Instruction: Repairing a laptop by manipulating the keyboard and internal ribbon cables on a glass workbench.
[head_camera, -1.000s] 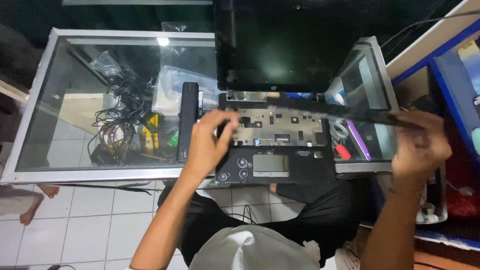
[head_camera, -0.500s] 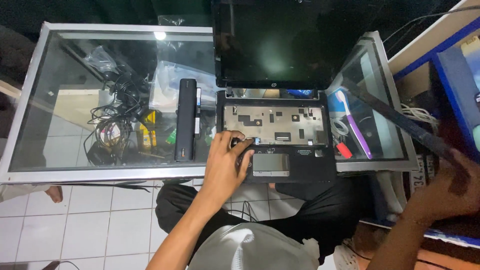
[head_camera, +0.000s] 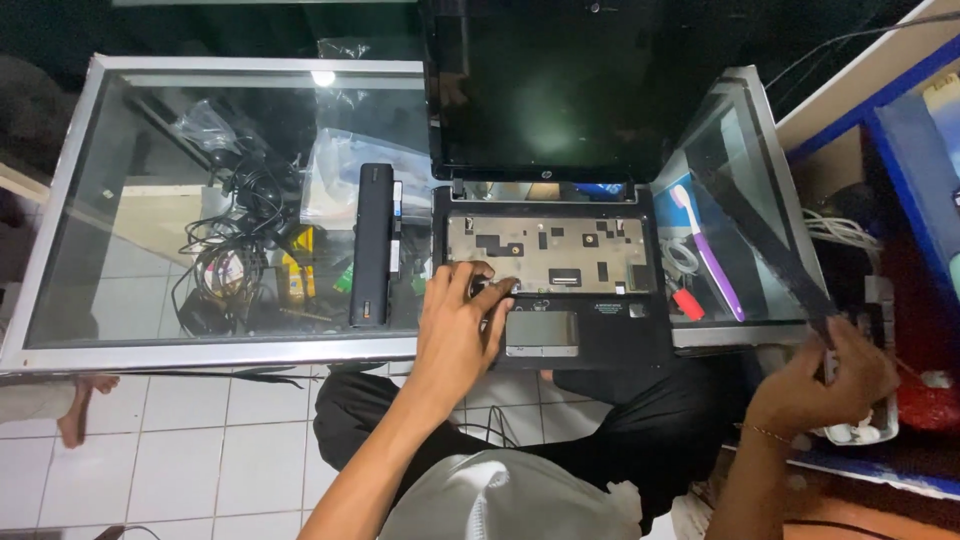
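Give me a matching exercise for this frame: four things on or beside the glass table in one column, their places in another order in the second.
Things:
1. black battery pack
2. purple toothbrush
3. removed keyboard
4. left hand

Places:
A. held at its near end by the right hand, off to the laptop's right
B. lying on the glass left of the laptop
C. resting on the laptop's open base, beside the touchpad
D. lying on the glass right of the laptop

Pairs: 1-B, 2-D, 3-A, 4-C
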